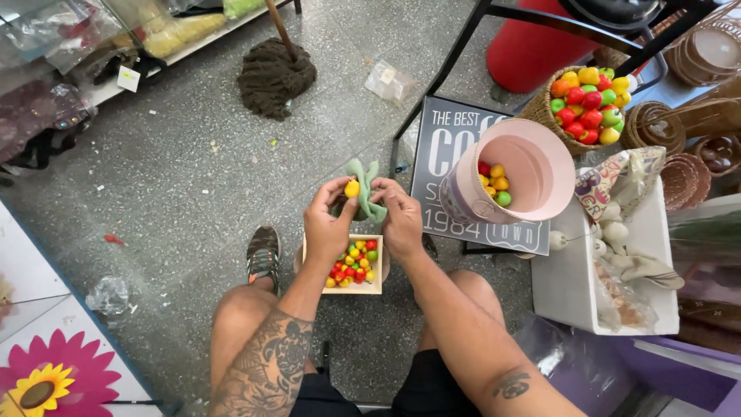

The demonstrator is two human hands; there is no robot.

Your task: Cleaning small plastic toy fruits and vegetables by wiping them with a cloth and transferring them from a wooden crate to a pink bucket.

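Note:
My left hand (pixel 328 220) pinches a small yellow ball (pixel 352 188) between thumb and fingers. A green cloth (pixel 366 191) wraps around the ball, and my right hand (pixel 401 220) grips the cloth from the right. Both hands hover above a small wooden box (pixel 377 287) on the floor between my knees, filled with several red, yellow and green balls. A pink cylindrical tub (pixel 532 166) lies tilted to the right with a few coloured balls inside.
A wicker basket (pixel 540 108) of coloured balls stands at the back right, next to more wicker baskets. A white box (pixel 567 282) with cloth items sits right. A mop (pixel 274 73) rests on the speckled floor, a dark sign (pixel 448 166) leans by a black frame.

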